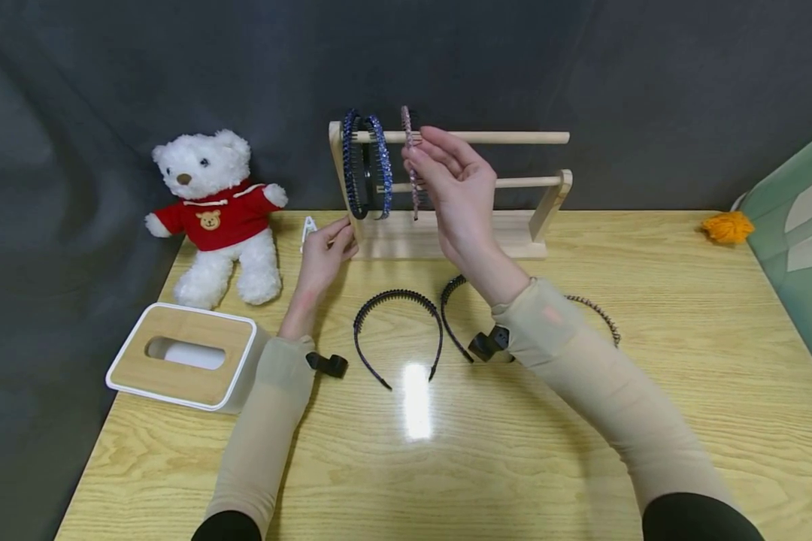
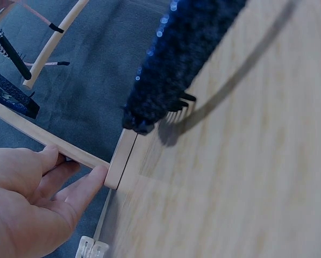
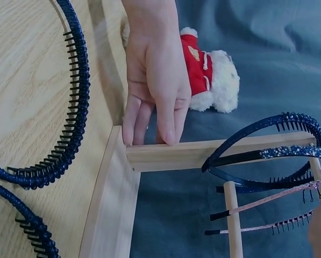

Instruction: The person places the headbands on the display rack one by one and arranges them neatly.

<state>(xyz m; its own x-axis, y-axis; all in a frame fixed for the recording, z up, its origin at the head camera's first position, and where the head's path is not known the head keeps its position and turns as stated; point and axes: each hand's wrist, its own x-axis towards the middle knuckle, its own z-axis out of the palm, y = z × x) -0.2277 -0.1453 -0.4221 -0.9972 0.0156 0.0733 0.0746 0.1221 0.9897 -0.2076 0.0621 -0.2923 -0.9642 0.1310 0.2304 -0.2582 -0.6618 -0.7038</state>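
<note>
My right hand (image 1: 463, 188) pinches a pink glittery toothed headband (image 1: 407, 124) at the upper bar (image 1: 514, 137) of a wooden rack (image 1: 548, 207). In the right wrist view its two black-tipped ends straddle that bar. Left of it, a dark blue headband (image 1: 352, 161) and a brighter blue sparkly headband (image 1: 383, 165) hang on the rack. My left hand (image 1: 325, 252) is low at the rack's left upright (image 1: 338, 150); its extended fingertips rest against the wood in the left wrist view (image 2: 58, 150).
A dark toothed headband (image 1: 398, 293) lies mid-table; another dark headband (image 1: 449, 308) and a pinkish headband (image 1: 598, 309) are partly under my right arm. A white teddy bear (image 1: 223, 218) and a tissue box (image 1: 243, 361) stand left. An orange bundle (image 1: 727, 227) lies far right.
</note>
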